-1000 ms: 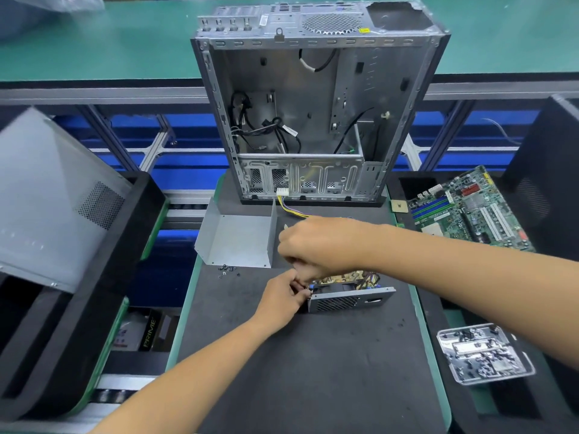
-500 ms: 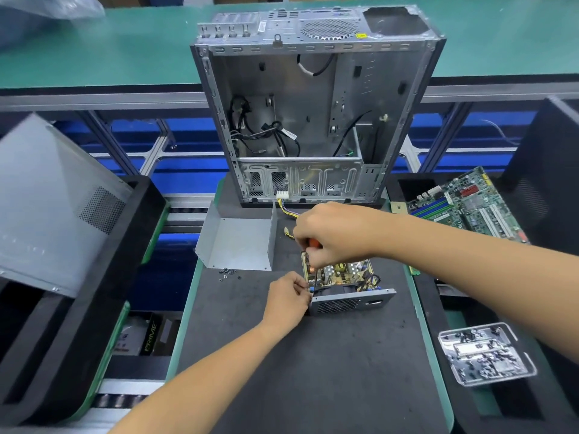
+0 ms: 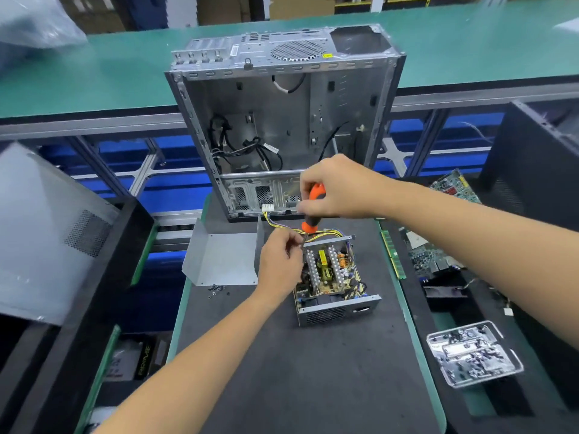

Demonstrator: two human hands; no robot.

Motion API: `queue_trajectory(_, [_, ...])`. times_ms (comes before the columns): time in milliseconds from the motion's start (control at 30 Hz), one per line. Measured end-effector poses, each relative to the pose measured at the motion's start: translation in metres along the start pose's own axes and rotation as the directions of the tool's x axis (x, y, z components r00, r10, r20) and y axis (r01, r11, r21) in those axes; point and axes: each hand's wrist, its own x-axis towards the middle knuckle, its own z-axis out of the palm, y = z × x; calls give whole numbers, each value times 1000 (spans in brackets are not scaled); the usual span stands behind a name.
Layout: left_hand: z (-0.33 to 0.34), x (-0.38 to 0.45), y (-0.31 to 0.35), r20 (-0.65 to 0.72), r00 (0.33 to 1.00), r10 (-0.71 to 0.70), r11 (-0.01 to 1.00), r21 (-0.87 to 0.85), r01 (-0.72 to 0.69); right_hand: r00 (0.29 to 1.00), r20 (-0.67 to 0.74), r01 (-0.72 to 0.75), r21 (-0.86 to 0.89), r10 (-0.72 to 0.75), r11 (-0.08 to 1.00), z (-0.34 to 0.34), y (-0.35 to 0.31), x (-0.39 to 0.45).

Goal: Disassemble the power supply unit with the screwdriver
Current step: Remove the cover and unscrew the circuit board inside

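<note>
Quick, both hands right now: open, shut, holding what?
Left hand: fingers pinch the screwdriver shaft near its tip, beside the power supply unit.
Right hand: grips the screwdriver's orange handle.

On the dark mat (image 3: 313, 371) sits the opened power supply (image 3: 332, 277), its circuit board bare. The right hand (image 3: 338, 186) grips an orange-and-black screwdriver (image 3: 311, 211) that points down at the supply's far left corner. The left hand (image 3: 279, 264) pinches the shaft there with its fingertips. Left of the supply lies its bent metal cover (image 3: 222, 258), with loose screws (image 3: 216, 289) just near it. An empty computer case (image 3: 282, 120) stands behind. A clear tray of parts (image 3: 473, 352) rests at near right.
</note>
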Motion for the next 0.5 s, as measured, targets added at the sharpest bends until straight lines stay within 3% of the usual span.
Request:
queue_trajectory(133, [12, 34, 30, 103, 984, 143, 975, 156, -158, 991, -87, -104, -70, 98, 992, -24, 28, 0])
queue_trajectory(267, [37, 58, 42, 435, 871, 228, 845, 356, -399, 978, -85, -205, -187, 192, 961, -23, 55, -10])
queue_trajectory(333, [49, 67, 39, 547, 825, 140, 824, 398, -404, 968, -93, -248, -198, 233, 948, -21, 66, -12])
queue_trajectory(400, [57, 75, 34, 633, 773, -43, 811, 474, -343, 958, -103, -280, -170, 266, 945, -23, 74, -13])
queue_trajectory(500, [63, 87, 23, 688, 689, -228, 732, 587, -345, 952, -104, -299, -118, 287, 947, -26, 84, -13])
